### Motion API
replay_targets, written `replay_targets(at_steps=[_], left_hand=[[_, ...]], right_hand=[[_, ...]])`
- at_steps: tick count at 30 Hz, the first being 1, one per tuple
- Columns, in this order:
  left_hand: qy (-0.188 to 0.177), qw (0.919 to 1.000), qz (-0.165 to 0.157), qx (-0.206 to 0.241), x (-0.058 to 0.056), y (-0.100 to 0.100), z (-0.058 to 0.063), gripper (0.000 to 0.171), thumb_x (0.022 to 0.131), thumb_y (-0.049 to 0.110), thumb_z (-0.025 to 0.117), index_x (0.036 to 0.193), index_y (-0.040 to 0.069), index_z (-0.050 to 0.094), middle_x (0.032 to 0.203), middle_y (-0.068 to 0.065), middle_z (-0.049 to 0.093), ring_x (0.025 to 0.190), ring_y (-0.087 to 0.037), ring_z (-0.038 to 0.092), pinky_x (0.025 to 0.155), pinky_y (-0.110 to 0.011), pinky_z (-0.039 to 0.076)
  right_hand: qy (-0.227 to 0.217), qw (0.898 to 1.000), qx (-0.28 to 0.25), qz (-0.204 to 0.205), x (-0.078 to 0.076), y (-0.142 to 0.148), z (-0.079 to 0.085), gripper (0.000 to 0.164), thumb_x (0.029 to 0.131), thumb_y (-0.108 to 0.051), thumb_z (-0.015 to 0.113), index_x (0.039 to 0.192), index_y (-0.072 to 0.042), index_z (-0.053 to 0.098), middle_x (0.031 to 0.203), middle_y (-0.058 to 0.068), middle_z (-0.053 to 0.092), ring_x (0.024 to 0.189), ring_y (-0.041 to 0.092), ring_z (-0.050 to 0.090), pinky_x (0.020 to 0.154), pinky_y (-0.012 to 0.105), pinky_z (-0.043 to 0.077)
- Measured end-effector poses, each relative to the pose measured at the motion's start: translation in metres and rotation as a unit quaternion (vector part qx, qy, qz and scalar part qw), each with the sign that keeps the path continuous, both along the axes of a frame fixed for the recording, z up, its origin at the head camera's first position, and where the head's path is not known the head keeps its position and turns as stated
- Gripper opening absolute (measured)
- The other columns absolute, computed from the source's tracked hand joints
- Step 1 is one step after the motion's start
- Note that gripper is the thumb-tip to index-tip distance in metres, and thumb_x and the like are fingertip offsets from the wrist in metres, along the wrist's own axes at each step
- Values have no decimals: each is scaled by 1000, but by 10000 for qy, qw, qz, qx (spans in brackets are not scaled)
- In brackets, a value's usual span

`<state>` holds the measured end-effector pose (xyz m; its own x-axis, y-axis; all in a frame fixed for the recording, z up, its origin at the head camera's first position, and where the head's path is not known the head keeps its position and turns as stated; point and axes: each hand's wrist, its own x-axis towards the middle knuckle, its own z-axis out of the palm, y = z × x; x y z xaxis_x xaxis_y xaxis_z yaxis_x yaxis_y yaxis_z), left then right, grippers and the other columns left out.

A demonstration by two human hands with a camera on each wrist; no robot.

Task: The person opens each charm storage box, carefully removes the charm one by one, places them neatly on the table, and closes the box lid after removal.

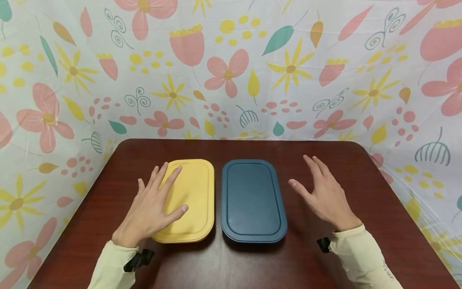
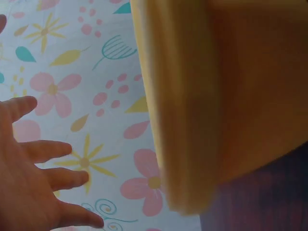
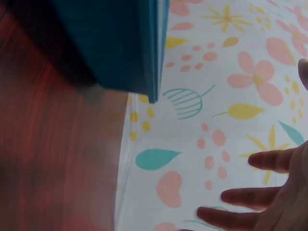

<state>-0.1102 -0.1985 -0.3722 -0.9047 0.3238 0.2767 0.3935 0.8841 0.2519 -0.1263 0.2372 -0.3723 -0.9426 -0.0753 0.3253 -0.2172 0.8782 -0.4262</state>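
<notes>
Two lidded rectangular containers with rounded corners stand side by side on the table. The yellow container (image 1: 196, 196) is on the left and the dark blue container (image 1: 250, 196) on the right, a narrow gap between them. My left hand (image 1: 149, 208) hovers over the left side of the yellow lid, fingers spread, holding nothing. To the right of the blue container, my right hand (image 1: 325, 194) is held in the air with straight fingers and nothing in it. In the left wrist view the yellow container's side (image 2: 185, 120) shows close up; the blue container's side (image 3: 115, 43) fills the right wrist view's top.
The dark reddish-brown table (image 1: 249, 267) has rounded far corners. A white cloth with a floral print (image 1: 231, 112) hangs behind it and along both sides. Each sleeve carries a black device at the wrist, the left one (image 1: 138, 260) and the right one (image 1: 323, 245).
</notes>
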Motion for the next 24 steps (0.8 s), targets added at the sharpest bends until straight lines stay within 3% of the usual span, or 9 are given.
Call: replay_targets(at_steps=[5,12,13,15,18,20,22,24], left_hand=[[134,9972,-318,660,4,-6,-8,89,85,40,74,160,30,27,168,-7,23,154,-41,25,107,-83,22],[192,9874,-568,1465,10,-13,-17,84,84,24,75,157,23,35,168,-3,24,154,-37,26,110,-80,24],[179,9866,-561,1521,10,-13,-18,83,84,24,75,157,23,36,168,-2,25,154,-37,26,110,-79,23],[145,9851,-557,1619,11,-15,-20,81,85,23,74,156,22,37,168,-3,25,153,-39,26,111,-79,23],[87,9833,-551,1732,11,-16,-23,80,86,21,73,156,21,37,168,-4,24,153,-40,26,111,-79,23],[65,9821,-527,1805,12,-18,-25,79,86,19,73,156,21,37,168,-4,25,153,-39,26,111,-78,24],[66,9815,-481,1852,12,-19,-27,79,86,18,73,156,21,37,168,-5,25,153,-38,26,111,-78,25],[79,9812,-442,1875,13,-21,-29,78,86,16,72,156,21,38,167,-5,26,153,-37,28,110,-76,28]], right_hand=[[-473,9967,-642,140,3,-2,1,72,100,-47,55,159,-13,30,158,25,36,141,47,38,105,71,35],[-771,9861,-1452,252,8,-4,3,59,106,-41,44,159,-17,31,156,22,42,129,46,54,100,65,46],[-813,9832,-1611,268,8,-5,3,57,107,-40,42,158,-16,32,155,22,43,129,45,55,99,63,48],[-884,9765,-1942,295,10,-7,3,54,109,-38,37,157,-15,34,153,22,46,128,41,57,97,45,57],[-984,9623,-2506,385,12,-10,2,52,110,-37,34,157,-15,35,152,20,47,125,14,61,89,18,56],[-996,9543,-2780,456,14,-14,1,51,110,-36,33,156,-14,36,152,20,48,119,-4,59,87,9,50],[-978,9471,-3010,526,15,-18,1,50,110,-34,34,156,-13,37,151,20,48,112,-18,53,87,9,50],[-931,9429,-3147,579,16,-21,2,49,110,-31,34,155,-11,38,151,21,48,109,-20,53,88,10,51]])
